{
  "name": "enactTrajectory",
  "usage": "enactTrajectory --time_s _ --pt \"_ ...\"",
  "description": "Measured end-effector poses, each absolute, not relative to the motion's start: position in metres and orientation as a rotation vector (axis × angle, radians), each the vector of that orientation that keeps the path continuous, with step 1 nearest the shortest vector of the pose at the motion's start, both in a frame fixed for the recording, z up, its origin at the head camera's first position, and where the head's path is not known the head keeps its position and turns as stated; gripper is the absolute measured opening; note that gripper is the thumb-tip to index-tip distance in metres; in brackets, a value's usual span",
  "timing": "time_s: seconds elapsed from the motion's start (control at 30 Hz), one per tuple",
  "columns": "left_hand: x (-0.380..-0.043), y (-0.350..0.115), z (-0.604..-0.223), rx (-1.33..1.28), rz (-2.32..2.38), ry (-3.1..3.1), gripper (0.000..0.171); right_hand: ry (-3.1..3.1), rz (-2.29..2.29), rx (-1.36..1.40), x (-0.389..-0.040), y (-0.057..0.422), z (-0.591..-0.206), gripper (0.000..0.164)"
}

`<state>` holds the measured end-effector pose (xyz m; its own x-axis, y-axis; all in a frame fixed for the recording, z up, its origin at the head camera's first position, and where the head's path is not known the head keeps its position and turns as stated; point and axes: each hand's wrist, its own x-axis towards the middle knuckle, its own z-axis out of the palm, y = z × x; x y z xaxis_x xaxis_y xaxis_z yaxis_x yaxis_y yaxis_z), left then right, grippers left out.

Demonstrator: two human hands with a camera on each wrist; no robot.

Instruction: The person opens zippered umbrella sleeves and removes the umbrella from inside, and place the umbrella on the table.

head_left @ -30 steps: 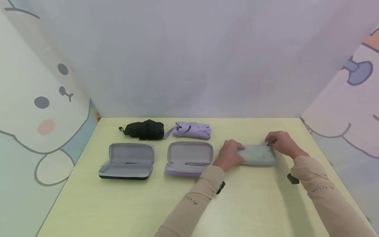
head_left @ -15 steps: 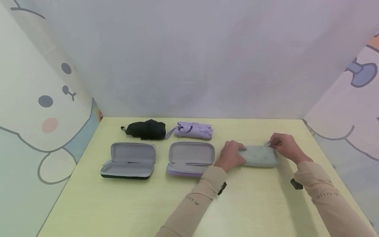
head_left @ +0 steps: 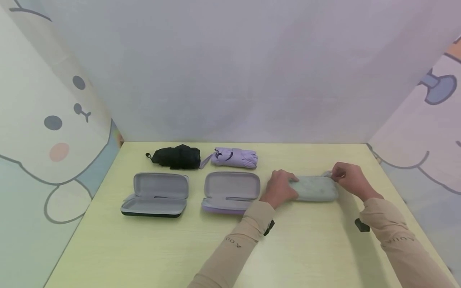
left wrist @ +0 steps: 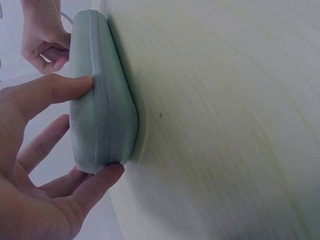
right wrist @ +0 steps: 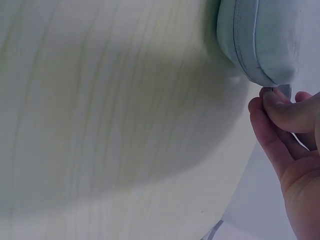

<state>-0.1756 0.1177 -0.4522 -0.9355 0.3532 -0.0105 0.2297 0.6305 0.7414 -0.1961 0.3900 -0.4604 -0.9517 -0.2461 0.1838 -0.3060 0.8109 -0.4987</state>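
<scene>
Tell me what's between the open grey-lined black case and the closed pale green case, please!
In the head view, an open grey-lined purple case sits between them, then the left hand, gripping the pale green case.

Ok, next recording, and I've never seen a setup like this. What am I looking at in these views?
There is no robot here, just two bare hands at work. One view is taken from head height, looking forward and down; the other two are taken from the wrists, each facing its own hand's work.

On the pale yellow table sit an open black case and an open purple case, both grey inside. Behind them lie a black bundle and a purple bundle.

To the right is a pale green case. The left hand grips its left end, while the right hand pinches what looks like a small strap at its far right corner.
</scene>
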Motion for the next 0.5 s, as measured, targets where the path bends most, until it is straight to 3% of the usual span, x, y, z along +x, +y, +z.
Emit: enactTrajectory --time_s 0.5 --pt "-0.174 0.116 -0.450 0.476 1.213 2.683 0.043 -2.908 0.829 0.394 -0.185 0.395 -0.459 0.024"
